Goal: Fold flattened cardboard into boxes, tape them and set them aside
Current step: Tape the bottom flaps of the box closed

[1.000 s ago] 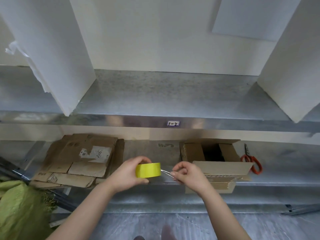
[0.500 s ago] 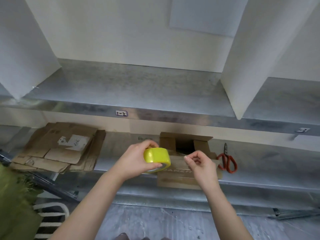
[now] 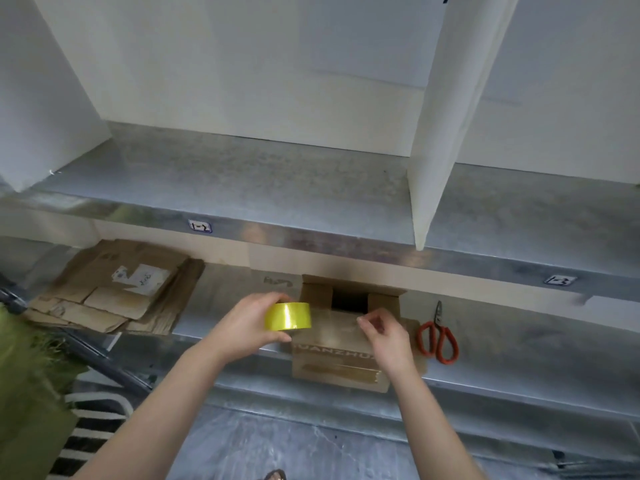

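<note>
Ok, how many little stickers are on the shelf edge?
2. One sticker is on the shelf edge above the flat cardboard pile; the second sticker is farther right, past the scissors. Others may be hidden.

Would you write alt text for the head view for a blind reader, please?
A left hand grips a yellow tape roll while the right hand pinches its tape end in front of an open cardboard box on a metal shelf. Scissors lie nearby.

Bare forearms [image 3: 162,410]; bare hands [image 3: 242,327]
</note>
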A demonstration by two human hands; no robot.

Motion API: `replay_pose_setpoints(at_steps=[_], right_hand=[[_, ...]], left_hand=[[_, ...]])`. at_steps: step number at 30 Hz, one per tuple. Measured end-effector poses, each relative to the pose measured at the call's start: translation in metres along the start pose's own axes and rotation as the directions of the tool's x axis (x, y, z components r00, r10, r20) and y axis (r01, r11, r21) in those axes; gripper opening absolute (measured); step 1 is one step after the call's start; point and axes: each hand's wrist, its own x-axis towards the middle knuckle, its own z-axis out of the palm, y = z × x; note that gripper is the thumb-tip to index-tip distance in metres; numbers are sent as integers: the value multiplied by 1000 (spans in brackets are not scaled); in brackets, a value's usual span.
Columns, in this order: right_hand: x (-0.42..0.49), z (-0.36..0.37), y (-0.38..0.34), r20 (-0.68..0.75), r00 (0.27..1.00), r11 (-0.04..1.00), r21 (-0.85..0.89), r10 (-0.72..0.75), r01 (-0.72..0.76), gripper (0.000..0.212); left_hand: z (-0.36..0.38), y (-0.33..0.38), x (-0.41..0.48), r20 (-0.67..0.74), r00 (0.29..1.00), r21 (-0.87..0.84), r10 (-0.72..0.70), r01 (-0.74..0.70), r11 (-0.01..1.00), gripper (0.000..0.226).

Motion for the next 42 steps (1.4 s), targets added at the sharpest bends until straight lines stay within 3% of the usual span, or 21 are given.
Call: replay_pose_setpoints(at_steps=[4, 10, 13, 16, 22, 28, 32, 36, 42], right_hand=[[7, -3, 11, -41, 999, 1000, 17, 19, -18, 9], [12, -13, 11, -35, 976, 945, -262, -214, 197, 12], [19, -12, 13, -25, 964, 925, -288, -266, 248, 15], [29, -11, 10, 26, 982, 953, -237, -185, 186, 17], [29, -7, 7, 5, 1000, 990, -137, -15, 16, 20], [37, -13, 6, 5, 998, 984, -166, 64, -62, 27], [39, -16, 10, 44, 990, 987, -95, 136, -131, 4], [38, -16, 13, 60, 976, 977, -56, 211, -208, 21], [42, -21, 21, 66, 965, 967, -25, 255, -254, 15]], left_hand=[[3, 2, 16, -34, 999, -30, 2, -3, 1000, 64], [5, -2, 31, 16, 1000, -71, 13, -12, 997, 62], [4, -6, 36, 31, 1000, -66, 0, 2, 998, 68], [0, -7, 39, 36, 999, -81, -19, 22, 997, 74], [-1, -4, 46, 3, 997, -145, -75, 75, 987, 55], [-10, 9, 57, 54, 994, -122, -96, 102, 987, 55], [-3, 15, 59, 50, 995, -53, -81, 84, 995, 62], [2, 22, 65, 21, 999, -71, -29, 31, 997, 64], [10, 19, 82, 133, 987, -51, -91, 98, 994, 63]])
